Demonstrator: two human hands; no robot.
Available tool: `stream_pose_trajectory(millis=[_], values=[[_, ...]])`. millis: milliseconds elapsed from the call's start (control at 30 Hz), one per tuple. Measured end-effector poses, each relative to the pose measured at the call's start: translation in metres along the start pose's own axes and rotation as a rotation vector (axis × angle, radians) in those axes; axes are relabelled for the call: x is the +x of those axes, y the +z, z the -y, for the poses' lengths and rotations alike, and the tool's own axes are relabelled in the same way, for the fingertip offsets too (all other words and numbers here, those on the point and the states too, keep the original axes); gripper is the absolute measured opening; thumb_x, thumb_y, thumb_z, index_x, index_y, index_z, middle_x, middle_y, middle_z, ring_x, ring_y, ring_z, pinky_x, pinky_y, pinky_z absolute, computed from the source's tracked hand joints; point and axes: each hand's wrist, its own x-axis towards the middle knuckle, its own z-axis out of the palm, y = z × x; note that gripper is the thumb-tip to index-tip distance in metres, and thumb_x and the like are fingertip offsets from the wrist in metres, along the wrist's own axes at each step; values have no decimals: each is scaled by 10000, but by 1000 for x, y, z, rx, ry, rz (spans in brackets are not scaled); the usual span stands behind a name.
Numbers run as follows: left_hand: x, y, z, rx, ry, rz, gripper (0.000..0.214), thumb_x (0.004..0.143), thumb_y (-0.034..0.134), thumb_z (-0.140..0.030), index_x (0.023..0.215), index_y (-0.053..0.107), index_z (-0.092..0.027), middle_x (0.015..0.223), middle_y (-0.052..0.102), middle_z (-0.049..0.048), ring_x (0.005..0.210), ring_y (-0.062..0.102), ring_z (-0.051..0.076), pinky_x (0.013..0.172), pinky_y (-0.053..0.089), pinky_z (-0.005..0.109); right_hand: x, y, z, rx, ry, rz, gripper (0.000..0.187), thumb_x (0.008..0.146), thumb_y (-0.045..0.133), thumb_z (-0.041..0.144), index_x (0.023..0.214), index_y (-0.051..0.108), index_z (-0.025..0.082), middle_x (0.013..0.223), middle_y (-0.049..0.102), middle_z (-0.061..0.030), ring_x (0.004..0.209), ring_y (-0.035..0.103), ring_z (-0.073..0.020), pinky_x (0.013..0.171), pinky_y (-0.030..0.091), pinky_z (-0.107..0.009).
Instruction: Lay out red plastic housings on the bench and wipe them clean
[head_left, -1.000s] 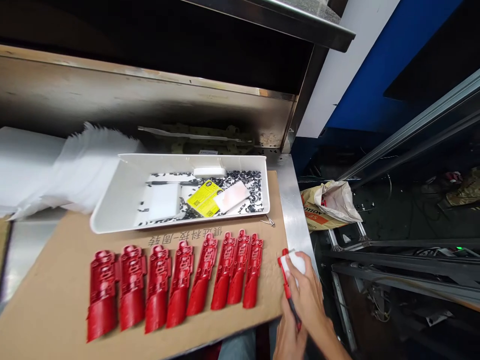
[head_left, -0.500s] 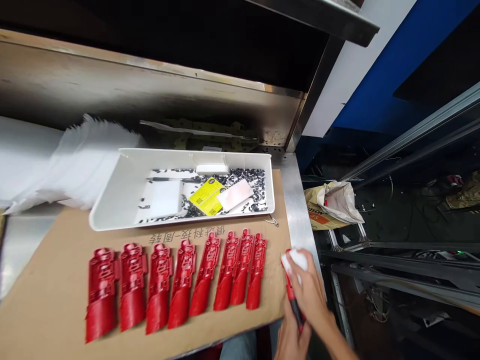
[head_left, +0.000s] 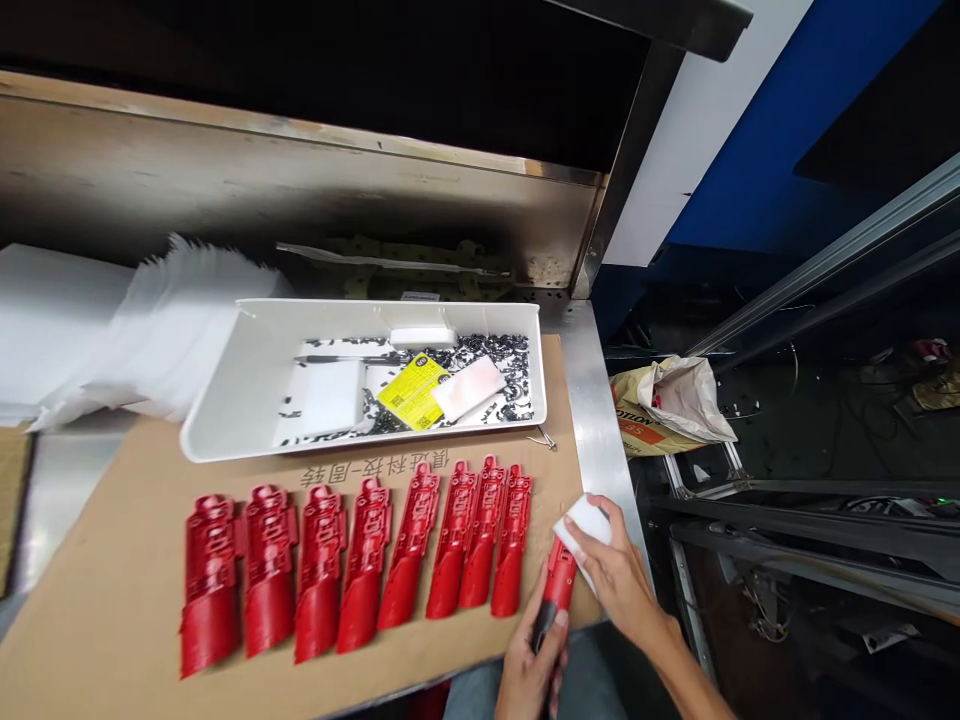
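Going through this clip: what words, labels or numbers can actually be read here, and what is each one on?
Cardboard sheet: "科技一周转", printed in brown; the two characters before it are too blurred to read.
Yellow label in the white tray: small print and codes, too small to read.
Paper sack: printing on an orange band, partly folded away, unreadable.

The left hand (head_left: 527, 672) grips a red plastic casing (head_left: 559, 580); the right hand (head_left: 619, 570) holds a white sponge (head_left: 583, 527) against it.

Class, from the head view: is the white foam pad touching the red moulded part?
Touching: in the head view, the right hand presses the white foam pad onto the red moulded part in the left hand.
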Motion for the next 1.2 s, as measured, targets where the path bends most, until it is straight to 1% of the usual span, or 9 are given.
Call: stream_pose_trajectory(millis=[133,267,433,533,600,733,900,1067,1200], values=[[-3,-5,-11,-70,-44,46,1114,660,624,-743,1482,185,-132,507,448,-84,342,279,56,287,238,161,2,2,2,-6,-2,-27,475,926,391,157,1345,514,344,1419,303,-71,1201,521,-253,979,492,-409],[-10,-9,-27,-144,-123,74,1108,661,641,-725,1487,165,-160,513,442,-78,365,225,33,310,137,133,2,4,4,4,-64,-7,469,924,423,171,1340,516,366,1410,338,-60,1172,547,-230,950,517,-362],[-17,-11,-39,-270,-152,96,1062,673,678,-672,1487,178,-207,519,423,-79,391,195,23,330,114,120,2,6,4,-4,-67,-48,472,931,400,165,1357,501,342,1407,339,-85,1182,534,-249,948,516,-403],[-17,-13,-41,-312,-179,110,1036,680,689,-648,1480,206,-198,523,418,-78,398,188,21,333,107,116,1,7,5,0,-82,-33,453,934,418,179,1337,522,356,1387,369,-77,1144,562,-229,917,535,-365],[-15,-13,-42,-346,-194,105,1042,670,693,-649,1477,215,-192,521,417,-79,395,175,20,331,101,116,2,8,8,-3,-68,-38,451,937,408,172,1337,523,346,1398,360,-76,1179,540,-231,953,515,-374],[-14,-12,-42,-347,-209,93,1153,581,733,-683,1471,223,-158,495,426,-82,379,176,16,322,89,116,0,8,14,-12,-68,-2,439,940,415,193,1338,524,344,1394,369,-76,1158,562,-224,943,524,-347],[-15,-14,-40,-328,-156,108,970,703,705,-599,1464,260,-195,529,472,-59,381,237,15,336,111,107,2,1,14,-43,-51,35,447,931,408,183,1326,537,346,1407,368,-83,1200,530,-272,948,518,-421],[-14,-15,-40,-375,-164,116,909,717,718,-558,1440,303,-196,514,472,-67,374,220,9,339,93,105,3,0,18,-41,-66,55,424,931,431,195,1298,561,362,1394,390,-58,1194,537,-240,957,518,-376],[-12,-16,-36,-466,-207,129,866,661,761,-557,1349,396,-178,524,490,-66,370,234,8,334,99,93,-4,5,27,-30,-69,36,430,945,403,203,1328,533,349,1412,377,-66,1218,525,-230,988,503,-372]])
